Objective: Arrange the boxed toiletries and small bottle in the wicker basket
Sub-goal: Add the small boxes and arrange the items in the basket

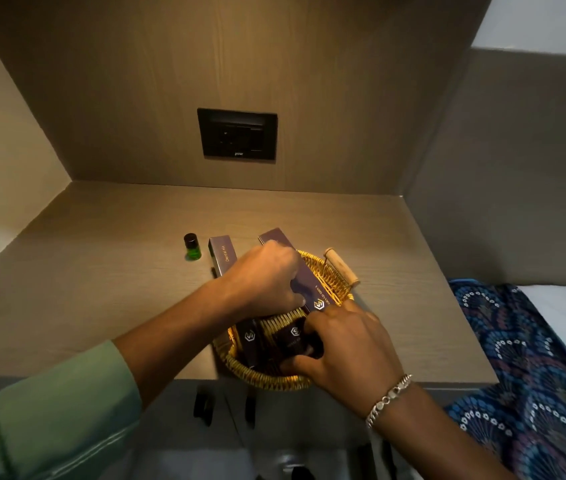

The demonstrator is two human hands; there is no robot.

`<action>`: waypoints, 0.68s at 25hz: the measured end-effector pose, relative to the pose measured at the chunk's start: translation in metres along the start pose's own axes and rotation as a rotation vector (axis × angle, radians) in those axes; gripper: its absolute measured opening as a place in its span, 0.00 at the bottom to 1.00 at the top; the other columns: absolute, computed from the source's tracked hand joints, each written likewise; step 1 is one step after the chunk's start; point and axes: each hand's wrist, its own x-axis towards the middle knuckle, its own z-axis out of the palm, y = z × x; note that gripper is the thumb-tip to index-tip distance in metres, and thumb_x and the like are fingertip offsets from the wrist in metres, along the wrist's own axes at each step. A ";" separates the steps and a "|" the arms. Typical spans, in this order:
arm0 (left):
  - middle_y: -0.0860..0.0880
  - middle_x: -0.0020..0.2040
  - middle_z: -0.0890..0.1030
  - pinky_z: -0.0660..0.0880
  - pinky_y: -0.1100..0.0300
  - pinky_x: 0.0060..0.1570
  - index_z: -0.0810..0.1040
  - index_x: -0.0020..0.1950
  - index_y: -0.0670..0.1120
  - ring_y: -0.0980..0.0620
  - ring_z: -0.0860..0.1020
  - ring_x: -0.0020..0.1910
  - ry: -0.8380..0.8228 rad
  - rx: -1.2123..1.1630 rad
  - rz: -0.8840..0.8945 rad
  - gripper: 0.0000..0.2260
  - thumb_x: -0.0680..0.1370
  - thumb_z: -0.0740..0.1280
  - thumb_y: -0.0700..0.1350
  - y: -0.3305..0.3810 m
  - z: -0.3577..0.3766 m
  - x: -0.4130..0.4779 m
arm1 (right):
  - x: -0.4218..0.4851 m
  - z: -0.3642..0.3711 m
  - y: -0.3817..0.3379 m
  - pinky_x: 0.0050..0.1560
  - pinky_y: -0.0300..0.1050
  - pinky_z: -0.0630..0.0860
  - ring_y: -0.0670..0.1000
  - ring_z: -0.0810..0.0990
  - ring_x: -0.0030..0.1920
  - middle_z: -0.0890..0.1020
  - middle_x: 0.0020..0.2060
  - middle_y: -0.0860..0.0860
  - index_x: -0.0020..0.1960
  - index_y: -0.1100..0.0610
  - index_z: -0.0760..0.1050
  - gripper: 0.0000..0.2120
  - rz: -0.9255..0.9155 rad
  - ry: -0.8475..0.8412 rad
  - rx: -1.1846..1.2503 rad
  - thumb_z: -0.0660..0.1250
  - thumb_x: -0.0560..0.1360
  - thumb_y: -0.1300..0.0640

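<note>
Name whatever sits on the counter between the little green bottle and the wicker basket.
In the head view, a purple Dental Kit box lies between the green bottle and the wicker basket, partly under the left hand.

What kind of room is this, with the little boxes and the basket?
Probably a hotel room. Matching boxed toiletries, one marked Dental Kit, go into a wicker basket on a wooden desk, beside a bed with white sheets.
</note>
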 end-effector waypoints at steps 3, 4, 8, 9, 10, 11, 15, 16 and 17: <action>0.53 0.37 0.74 0.64 0.61 0.27 0.71 0.40 0.50 0.56 0.70 0.34 0.038 -0.021 0.032 0.14 0.67 0.75 0.52 -0.003 0.004 -0.003 | -0.003 0.002 0.000 0.46 0.47 0.70 0.51 0.74 0.50 0.81 0.46 0.48 0.47 0.49 0.77 0.21 0.047 0.004 0.028 0.64 0.67 0.33; 0.54 0.37 0.73 0.64 0.61 0.28 0.69 0.41 0.51 0.56 0.70 0.34 0.047 -0.040 0.032 0.15 0.67 0.75 0.52 -0.005 0.007 -0.003 | -0.002 0.001 0.001 0.45 0.47 0.71 0.51 0.74 0.50 0.80 0.46 0.49 0.47 0.50 0.77 0.19 0.053 0.034 0.048 0.63 0.69 0.35; 0.52 0.40 0.76 0.76 0.55 0.34 0.71 0.44 0.51 0.54 0.73 0.37 0.077 -0.114 -0.017 0.16 0.68 0.74 0.55 -0.010 0.022 -0.007 | 0.025 -0.009 0.008 0.46 0.47 0.74 0.53 0.74 0.54 0.79 0.52 0.51 0.53 0.51 0.77 0.12 0.088 0.116 0.043 0.63 0.74 0.46; 0.51 0.41 0.77 0.78 0.53 0.37 0.72 0.46 0.50 0.52 0.75 0.38 0.083 -0.139 -0.035 0.16 0.68 0.74 0.55 -0.013 0.025 -0.008 | 0.031 -0.009 0.009 0.45 0.47 0.74 0.53 0.75 0.54 0.79 0.52 0.51 0.53 0.51 0.77 0.12 0.091 0.095 0.028 0.63 0.74 0.46; 0.50 0.42 0.78 0.79 0.51 0.38 0.73 0.47 0.49 0.51 0.76 0.40 0.086 -0.174 -0.052 0.17 0.68 0.74 0.55 -0.015 0.026 -0.009 | 0.035 -0.009 0.009 0.42 0.46 0.74 0.54 0.76 0.52 0.80 0.51 0.51 0.53 0.50 0.78 0.12 0.087 0.075 0.001 0.63 0.74 0.46; 0.50 0.43 0.79 0.79 0.51 0.39 0.74 0.48 0.48 0.51 0.77 0.41 0.084 -0.207 -0.065 0.17 0.67 0.75 0.55 -0.017 0.026 -0.010 | 0.037 -0.009 0.010 0.40 0.45 0.73 0.54 0.78 0.49 0.81 0.49 0.51 0.53 0.50 0.78 0.12 0.085 0.054 -0.034 0.64 0.74 0.46; 0.50 0.46 0.78 0.78 0.54 0.40 0.75 0.50 0.48 0.51 0.76 0.43 0.004 -0.180 -0.082 0.16 0.67 0.76 0.49 -0.018 0.028 -0.008 | 0.040 -0.011 0.012 0.35 0.43 0.71 0.53 0.77 0.37 0.80 0.38 0.49 0.51 0.49 0.78 0.14 0.114 -0.012 -0.109 0.65 0.72 0.41; 0.50 0.46 0.78 0.78 0.55 0.40 0.76 0.50 0.48 0.51 0.75 0.44 -0.014 -0.167 -0.080 0.16 0.67 0.76 0.48 -0.018 0.028 -0.008 | 0.041 -0.011 0.011 0.34 0.43 0.69 0.52 0.74 0.35 0.77 0.36 0.49 0.50 0.50 0.78 0.14 0.120 -0.004 -0.126 0.66 0.72 0.41; 0.50 0.47 0.78 0.78 0.55 0.41 0.76 0.50 0.48 0.51 0.75 0.44 -0.029 -0.160 -0.078 0.16 0.67 0.76 0.47 -0.018 0.029 -0.007 | 0.042 -0.010 0.009 0.34 0.43 0.68 0.52 0.72 0.34 0.75 0.34 0.49 0.50 0.51 0.77 0.14 0.124 0.011 -0.135 0.66 0.72 0.42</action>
